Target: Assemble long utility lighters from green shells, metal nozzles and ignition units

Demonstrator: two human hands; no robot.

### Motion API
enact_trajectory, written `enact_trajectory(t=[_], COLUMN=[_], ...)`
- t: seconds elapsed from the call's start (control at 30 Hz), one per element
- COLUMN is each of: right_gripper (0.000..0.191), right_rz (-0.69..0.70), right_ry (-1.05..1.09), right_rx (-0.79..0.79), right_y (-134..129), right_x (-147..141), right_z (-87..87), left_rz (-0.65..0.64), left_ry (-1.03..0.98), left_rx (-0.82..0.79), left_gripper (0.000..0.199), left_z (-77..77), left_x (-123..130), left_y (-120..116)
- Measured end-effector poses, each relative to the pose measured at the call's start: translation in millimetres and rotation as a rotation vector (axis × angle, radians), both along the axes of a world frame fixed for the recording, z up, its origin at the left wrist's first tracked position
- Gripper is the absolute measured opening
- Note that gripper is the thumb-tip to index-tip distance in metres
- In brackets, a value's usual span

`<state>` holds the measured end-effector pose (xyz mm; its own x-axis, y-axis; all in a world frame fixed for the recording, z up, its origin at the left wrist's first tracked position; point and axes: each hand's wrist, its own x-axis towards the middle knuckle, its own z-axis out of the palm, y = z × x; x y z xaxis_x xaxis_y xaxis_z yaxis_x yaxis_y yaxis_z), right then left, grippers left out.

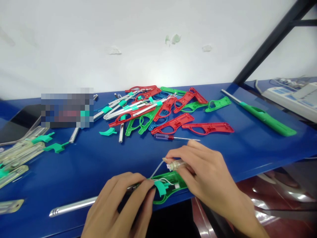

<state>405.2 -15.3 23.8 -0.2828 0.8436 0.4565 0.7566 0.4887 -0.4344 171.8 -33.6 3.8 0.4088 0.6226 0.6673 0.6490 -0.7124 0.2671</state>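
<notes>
My left hand point(121, 201) is closed around a green lighter half-shell point(182, 181) at the table's front edge. A silver metal tube point(74, 205) sticks out to the left of that hand. Inside the shell lie a teal trigger point(162, 189) and white wires point(164, 180). With bent fingers my right hand point(205, 168) grips a small clear fuel tank point(177, 164) just above the shell. A thin translucent hose point(157, 169) runs from its fingertips down toward my left fingers. My right palm hides the tank's far end.
Behind my hands lies a pile of red half-shells point(170, 124), green ones and silver tubes point(121, 132). A purple-handled screwdriver point(164, 136) lies before it. Clear tanks point(15, 177) and teal triggers point(56, 147) are at left. An assembled green lighter point(267, 119) rests at right.
</notes>
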Motion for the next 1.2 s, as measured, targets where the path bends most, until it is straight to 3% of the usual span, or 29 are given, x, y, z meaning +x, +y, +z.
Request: enact_trajectory(t=[0.17,0.57,0.9,1.2], right_gripper=[0.018,0.02,0.02,0.018], right_rz=[0.006,0.01,0.025,0.045], right_ry=[-0.007,-0.021,-0.014,-0.018], right_rx=[-0.005,-0.005,-0.005,0.015], right_y=[-1,1,-2,-15], right_x=[0,0,2,8], right_z=[-0.5,-0.9,0.6,-1.5], left_rz=[0.026,0.064,0.044,0.106], left_ry=[0.077,0.19,0.073,-0.007], left_rx=[-0.001,0.062,0.027,0.055], left_gripper=[0.019,0.018,0.024,0.019], left_z=[-3.7,3.5,-5.4,4.0], left_x=[1,7,4,12], left_y=[0,8,0,-1])
